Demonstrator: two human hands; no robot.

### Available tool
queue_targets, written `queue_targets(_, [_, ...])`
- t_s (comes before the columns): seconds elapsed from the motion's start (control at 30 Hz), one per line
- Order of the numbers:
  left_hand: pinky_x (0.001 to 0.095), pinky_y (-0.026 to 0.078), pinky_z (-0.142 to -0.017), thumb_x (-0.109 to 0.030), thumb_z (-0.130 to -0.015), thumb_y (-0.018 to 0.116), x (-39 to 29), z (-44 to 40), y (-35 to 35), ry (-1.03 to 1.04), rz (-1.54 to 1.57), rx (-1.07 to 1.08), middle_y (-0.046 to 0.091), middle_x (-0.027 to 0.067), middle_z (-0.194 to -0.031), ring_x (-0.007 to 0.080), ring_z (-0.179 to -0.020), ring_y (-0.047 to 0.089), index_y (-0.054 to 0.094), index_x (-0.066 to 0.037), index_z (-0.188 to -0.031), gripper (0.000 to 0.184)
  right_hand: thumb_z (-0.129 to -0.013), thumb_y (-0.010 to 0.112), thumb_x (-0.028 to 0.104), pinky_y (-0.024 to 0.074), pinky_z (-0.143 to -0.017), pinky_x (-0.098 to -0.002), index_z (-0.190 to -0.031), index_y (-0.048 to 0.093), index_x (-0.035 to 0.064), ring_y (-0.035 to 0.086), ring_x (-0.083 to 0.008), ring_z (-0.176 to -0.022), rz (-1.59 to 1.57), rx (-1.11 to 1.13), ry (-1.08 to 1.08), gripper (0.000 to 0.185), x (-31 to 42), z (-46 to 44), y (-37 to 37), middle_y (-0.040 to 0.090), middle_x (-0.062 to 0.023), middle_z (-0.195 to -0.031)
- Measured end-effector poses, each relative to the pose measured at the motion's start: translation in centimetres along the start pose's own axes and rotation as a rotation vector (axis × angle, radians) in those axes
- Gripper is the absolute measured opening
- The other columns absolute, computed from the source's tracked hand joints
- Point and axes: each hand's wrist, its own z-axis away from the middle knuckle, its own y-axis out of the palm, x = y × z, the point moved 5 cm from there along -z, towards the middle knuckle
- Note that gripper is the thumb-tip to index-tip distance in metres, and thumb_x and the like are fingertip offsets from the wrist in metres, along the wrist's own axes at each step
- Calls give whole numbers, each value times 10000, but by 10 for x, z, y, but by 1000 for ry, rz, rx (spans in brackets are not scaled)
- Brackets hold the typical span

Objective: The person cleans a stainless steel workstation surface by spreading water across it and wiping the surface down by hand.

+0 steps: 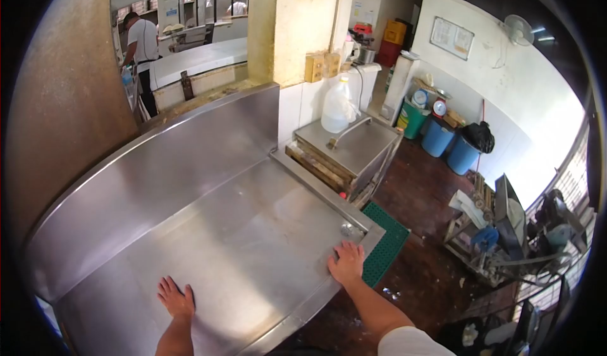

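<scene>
A stainless steel work table (253, 220) with a raised rim and a tall backsplash (190, 147) spreads out before me. On its bare metal top, at the lower left, my left hand (176, 298) lies flat with the fingers apart and holds nothing. My right hand (347, 262) rests near the right front corner, palm down, its fingers stretched toward the rim. Nothing shows in it either. Just beyond those fingers is a small shiny spot (349, 231) in the corner that I cannot make out.
Past the table's right end stands a metal-lidded box (354, 147) bearing a large clear jug (338, 107). A green mat (386, 236) lies on the dark wet floor. Blue bins (437, 138) and scales line the wall. Cluttered equipment (512, 229) stands right. Another person (142, 43) works behind the partition.
</scene>
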Motion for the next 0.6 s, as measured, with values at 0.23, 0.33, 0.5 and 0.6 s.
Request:
queue_targets(0.23, [500, 70, -1209, -457, -931, 473, 1, -1, 2, 5, 3, -16, 180, 179, -1612, 341, -1496, 128, 241, -12, -1529, 781, -829, 582, 374, 162, -1188, -511, -1176, 672, 98, 386, -314, -1375, 18, 7, -4, 452, 0, -1, 0, 540, -155, -1388])
queue_targets(0.33, [505, 70, -1207, -455, -929, 477, 1, 0, 1, 1, 8, -16, 181, 181, -1611, 344, -1496, 129, 243, -10, -1528, 782, -833, 580, 378, 161, -1189, -507, -1181, 671, 101, 383, -308, -1377, 12, 8, 2, 454, -1, 0, 1, 536, -147, -1395])
queue_targets(0.5, [520, 64, -1204, -459, -898, 510, 1, -2, 1, 13, 53, -28, 197, 195, -1603, 362, -1494, 126, 248, 0, -1523, 818, -839, 581, 379, 160, -1191, -499, -1177, 671, 101, 369, -298, -1385, 9, 42, 21, 447, 1, 0, 0, 522, -129, -1408])
queue_targets(0.6, [524, 71, -1203, -457, -900, 511, 6, -2, 4, 12, 53, -41, 199, 194, -1603, 363, -1492, 129, 249, 0, -1522, 816, -810, 633, 367, 216, -1156, -530, -1116, 696, 113, 446, -315, -1330, 25, -65, -40, 403, 1, 0, 1, 581, -143, -1335])
